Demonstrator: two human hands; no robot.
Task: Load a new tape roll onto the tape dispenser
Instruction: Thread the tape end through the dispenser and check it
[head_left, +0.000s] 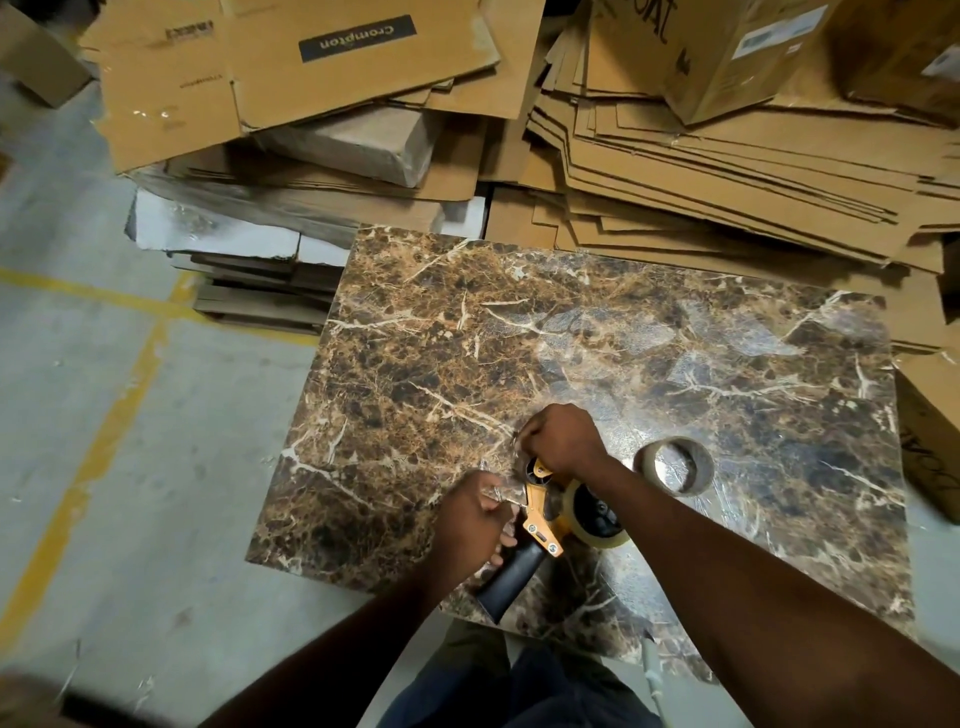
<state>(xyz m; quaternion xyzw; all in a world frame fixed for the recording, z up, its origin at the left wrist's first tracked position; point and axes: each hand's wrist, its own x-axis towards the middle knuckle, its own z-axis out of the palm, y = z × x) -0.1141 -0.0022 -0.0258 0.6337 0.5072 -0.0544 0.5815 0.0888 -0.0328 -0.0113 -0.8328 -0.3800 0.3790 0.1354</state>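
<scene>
We have one tape dispenser (543, 512) lying on the marble slab (675, 364), its new roll (597, 512) already seated, and one empty core (675, 466) beside it. Our left hand (472, 519) and right hand (558, 439) pinch what looks like the clear tape end (511, 480). We judge threading underway; next, feed it past the blade.

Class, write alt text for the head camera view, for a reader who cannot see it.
Two bare hands thread clear tape through a yellow tape dispenser lying on a brown marble-patterned slab: the left hand pinches the tape end, the right hand works at the dispenser's front. An empty cardboard tape core lies beside it, with flattened cardboard boxes behind.
</scene>
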